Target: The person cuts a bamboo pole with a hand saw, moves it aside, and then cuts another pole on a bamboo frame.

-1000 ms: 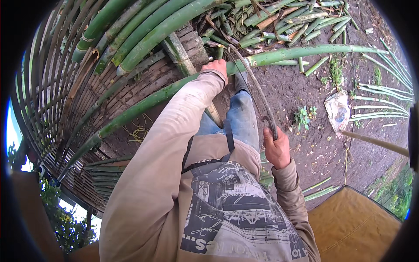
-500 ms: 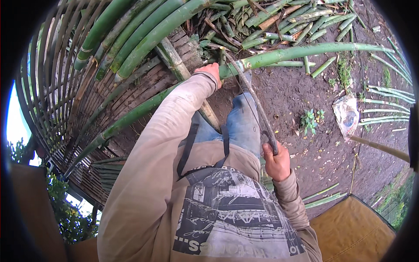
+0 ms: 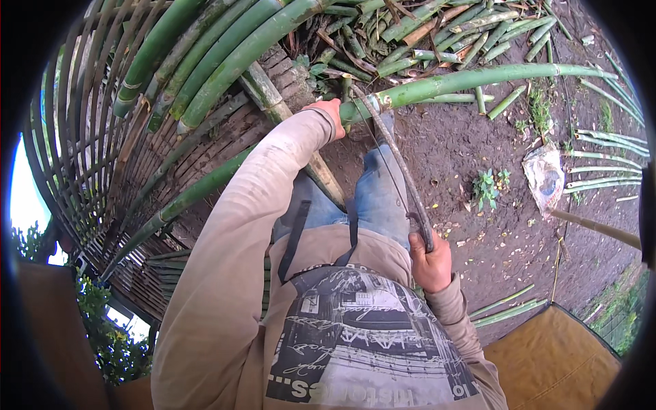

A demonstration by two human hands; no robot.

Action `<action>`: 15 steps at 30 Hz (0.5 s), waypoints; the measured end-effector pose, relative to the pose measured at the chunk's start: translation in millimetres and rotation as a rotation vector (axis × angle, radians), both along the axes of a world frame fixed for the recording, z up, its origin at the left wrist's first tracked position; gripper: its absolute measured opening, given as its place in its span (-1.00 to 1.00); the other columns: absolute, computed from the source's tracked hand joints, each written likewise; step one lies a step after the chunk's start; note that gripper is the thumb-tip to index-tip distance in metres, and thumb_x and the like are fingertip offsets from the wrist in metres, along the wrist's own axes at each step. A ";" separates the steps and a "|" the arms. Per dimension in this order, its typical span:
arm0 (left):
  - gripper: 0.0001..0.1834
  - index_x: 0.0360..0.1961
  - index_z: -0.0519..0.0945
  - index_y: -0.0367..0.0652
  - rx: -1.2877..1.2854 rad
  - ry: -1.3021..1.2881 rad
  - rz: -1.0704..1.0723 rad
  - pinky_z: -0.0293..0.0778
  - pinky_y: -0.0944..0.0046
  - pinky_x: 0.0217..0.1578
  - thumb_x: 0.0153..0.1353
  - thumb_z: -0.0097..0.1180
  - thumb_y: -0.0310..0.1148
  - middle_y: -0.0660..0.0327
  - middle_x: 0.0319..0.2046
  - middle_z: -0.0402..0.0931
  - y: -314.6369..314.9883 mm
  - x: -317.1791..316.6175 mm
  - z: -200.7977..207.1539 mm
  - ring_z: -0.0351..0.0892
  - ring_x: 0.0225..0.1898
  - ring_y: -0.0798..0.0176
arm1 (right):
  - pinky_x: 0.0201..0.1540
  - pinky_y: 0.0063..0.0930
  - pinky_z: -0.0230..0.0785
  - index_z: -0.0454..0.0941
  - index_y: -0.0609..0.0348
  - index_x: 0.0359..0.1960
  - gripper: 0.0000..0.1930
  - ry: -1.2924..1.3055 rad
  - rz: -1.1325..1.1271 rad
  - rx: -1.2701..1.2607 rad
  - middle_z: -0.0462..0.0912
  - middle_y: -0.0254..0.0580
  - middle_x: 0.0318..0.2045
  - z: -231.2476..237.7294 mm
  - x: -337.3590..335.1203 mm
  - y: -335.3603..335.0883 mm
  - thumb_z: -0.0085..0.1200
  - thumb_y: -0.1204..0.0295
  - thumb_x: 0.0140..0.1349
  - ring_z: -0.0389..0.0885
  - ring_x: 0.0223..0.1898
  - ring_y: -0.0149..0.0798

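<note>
A long green bamboo pole [image 3: 471, 80] runs crosswise in front of me, over a paler post [image 3: 326, 179] that slants toward my waist. My left hand [image 3: 331, 115] is closed round the pole, its fingers partly hidden by the wrist and sleeve. Just right of it, a bow saw [image 3: 404, 167] with a curved, worn frame and thin blade lies across the bamboo. My right hand [image 3: 430, 261] grips the saw's near end, beside my right hip. The blade meets the pole close to a pale joint; how deep it sits cannot be made out.
Thick bamboo poles [image 3: 229, 68] lean in from the upper left beside a slatted bamboo structure [image 3: 65, 116]. Cut bamboo pieces [image 3: 458, 34] are heaped at the far side. Rightward lie a plastic sack [image 3: 544, 179], thin poles [image 3: 608, 160] and a brown tarp [image 3: 553, 355].
My right hand and the bow saw have shifted slightly toward me. My left hand stays on the bamboo pole, moved only a little.
</note>
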State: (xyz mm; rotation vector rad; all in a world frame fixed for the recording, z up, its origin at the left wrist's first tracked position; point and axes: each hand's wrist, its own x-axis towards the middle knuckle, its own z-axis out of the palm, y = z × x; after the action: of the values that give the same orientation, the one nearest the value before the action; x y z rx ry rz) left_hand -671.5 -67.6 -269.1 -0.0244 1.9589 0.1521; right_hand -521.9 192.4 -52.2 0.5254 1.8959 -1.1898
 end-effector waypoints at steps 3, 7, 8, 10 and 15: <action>-0.33 0.07 0.43 -0.06 0.017 -0.005 0.007 0.46 0.08 0.06 -0.14 0.27 -0.15 0.00 -0.06 0.57 -0.8 -3.7 4.6 0.56 0.00 -0.03 | -0.40 -0.22 0.38 0.57 0.17 -0.12 -0.75 0.043 0.004 0.017 0.52 0.09 -0.58 -52.2 -23.6 -33.9 0.08 0.30 0.27 0.57 -0.48 0.11; -0.33 0.04 0.47 -0.07 0.018 0.008 -0.050 0.46 0.10 0.06 -0.19 0.31 -0.14 -0.01 -0.06 0.57 5.8 -5.3 -2.3 0.56 0.00 -0.03 | -0.34 -0.13 0.36 0.53 0.24 -0.30 -0.67 0.245 -0.055 0.027 0.57 0.19 -0.45 -145.0 -93.3 -91.0 0.02 0.17 0.30 0.52 -0.35 0.26; -0.31 0.04 0.48 -0.07 0.073 -0.004 -0.053 0.46 0.10 0.06 -0.21 0.32 -0.13 -0.02 -0.05 0.57 0.5 -6.5 -8.1 0.56 0.00 -0.04 | -0.34 -0.13 0.36 0.52 0.24 -0.31 -0.67 0.312 -0.048 0.026 0.56 0.18 -0.46 -146.4 -93.5 -93.1 0.02 0.17 0.30 0.51 -0.36 0.26; -0.28 0.05 0.49 -0.07 0.048 -0.037 0.001 0.45 0.11 0.07 -0.23 0.34 -0.12 -0.02 -0.04 0.56 -2.9 4.3 1.7 0.55 0.01 -0.04 | -0.32 -0.15 0.37 0.53 0.24 -0.30 -0.66 0.143 0.056 0.027 0.56 0.18 -0.47 -116.5 -78.3 -78.6 0.02 0.15 0.31 0.52 -0.35 0.25; -0.27 0.04 0.49 -0.14 0.110 -0.018 0.015 0.45 0.15 0.06 -0.24 0.34 -0.10 -0.04 -0.04 0.56 -8.8 -7.5 -1.9 0.55 0.01 -0.03 | -0.42 -0.15 0.40 0.52 0.25 -0.34 -0.80 -0.016 0.113 0.075 0.52 0.13 -0.59 -7.2 -14.2 -5.3 0.11 0.33 0.25 0.62 -0.46 0.13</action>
State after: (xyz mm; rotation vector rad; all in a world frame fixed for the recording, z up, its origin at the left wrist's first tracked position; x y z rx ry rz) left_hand -679.1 -76.3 -271.0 0.0317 1.9298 0.2682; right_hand -536.1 187.1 -59.3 0.4600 1.9365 -1.0424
